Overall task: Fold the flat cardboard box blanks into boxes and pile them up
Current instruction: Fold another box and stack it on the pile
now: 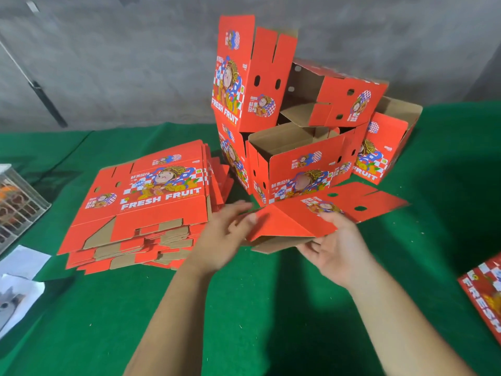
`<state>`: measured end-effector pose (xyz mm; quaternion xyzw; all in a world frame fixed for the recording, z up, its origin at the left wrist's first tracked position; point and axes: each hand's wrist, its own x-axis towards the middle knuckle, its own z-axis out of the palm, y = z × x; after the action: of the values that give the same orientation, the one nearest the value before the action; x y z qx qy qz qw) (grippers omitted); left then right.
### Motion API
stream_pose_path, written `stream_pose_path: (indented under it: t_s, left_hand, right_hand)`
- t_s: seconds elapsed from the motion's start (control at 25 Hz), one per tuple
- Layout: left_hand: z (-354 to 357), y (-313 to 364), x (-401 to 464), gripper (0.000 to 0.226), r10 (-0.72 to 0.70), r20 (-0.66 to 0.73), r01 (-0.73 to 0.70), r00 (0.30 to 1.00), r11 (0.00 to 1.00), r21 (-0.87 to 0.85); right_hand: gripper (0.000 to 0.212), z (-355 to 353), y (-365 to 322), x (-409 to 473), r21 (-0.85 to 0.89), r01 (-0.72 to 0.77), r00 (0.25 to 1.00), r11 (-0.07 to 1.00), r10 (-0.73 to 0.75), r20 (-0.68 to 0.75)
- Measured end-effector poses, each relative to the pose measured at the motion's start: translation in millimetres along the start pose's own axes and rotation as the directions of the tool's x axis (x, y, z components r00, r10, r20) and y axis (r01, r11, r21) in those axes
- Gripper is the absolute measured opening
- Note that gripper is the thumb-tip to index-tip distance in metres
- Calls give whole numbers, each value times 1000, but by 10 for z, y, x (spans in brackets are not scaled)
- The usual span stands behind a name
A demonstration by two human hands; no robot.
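Note:
A stack of flat red "FRESH FRUIT" box blanks [146, 202] lies on the green cloth at left centre. Behind it, several folded red boxes [303, 126] are piled up, some with brown insides showing. Between my hands is one red blank [295, 221], partly unfolded, its flaps spreading to the right. My right hand [339, 248] grips its near edge from below, thumb on the printed face. My left hand [222, 234] touches its left corner with fingers spread; it looks blurred.
The green cloth-covered table [271, 308] fills the foreground. A wire cage [16, 202] stands at the left edge, with white paper [19, 283] in front of it. Another red box [485, 291] pokes in at the right edge. A grey wall rises behind.

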<state>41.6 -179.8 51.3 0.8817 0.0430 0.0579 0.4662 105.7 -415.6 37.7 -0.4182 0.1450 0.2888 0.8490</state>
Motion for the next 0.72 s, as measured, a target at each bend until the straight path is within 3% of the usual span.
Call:
stream_pose_path:
  t_s: [0.04, 0.08, 0.12, 0.2, 0.24, 0.36, 0.44, 0.64, 0.72]
  left_hand:
    - [-72, -174, -7, 52, -90, -187, 105, 978, 992, 75]
    - [-125, -349, -28, 52, -234, -319, 261, 918, 964, 43]
    - [-140, -495, -68, 55, -406, -360, 393, 840, 913, -110]
    - [-22, -703, -150, 60, -635, -245, 496, 733, 745, -445]
    - [75, -776, -189, 63, -667, -164, 513, 726, 686, -516]
    - [336, -848, -254, 79, -630, -7, 529, 777, 659, -534]
    - [401, -841, -187, 92, -601, 17, 511, 799, 666, -544]
    - [364, -706, -27, 87, -352, -72, 273, 933, 825, -495]
    - [292, -675, 6, 96, -267, -126, 171, 955, 849, -499]
  right_hand:
    - [31, -108, -99, -17, -28, -16, 1000, 999, 16, -7]
    - [29, -229, -195, -31, -51, -32, 999, 998, 32, -11]
    - [26, -341, -281, -47, -55, -44, 999, 998, 43, -9]
    - [25, -531, -410, -92, -24, -51, 999, 998, 51, -6]
    - [26, -603, -447, -113, -14, -55, 998, 998, 55, -8]
    - [33, -741, -509, -167, -3, -50, 998, 999, 50, -33]
    - [41, -840, -549, -178, 42, -55, 996, 998, 57, -65]
    - [37, -936, -492, -274, 106, -113, 982, 988, 128, -139]
    - [36, -964, -421, -279, 143, -133, 977, 981, 154, -147]
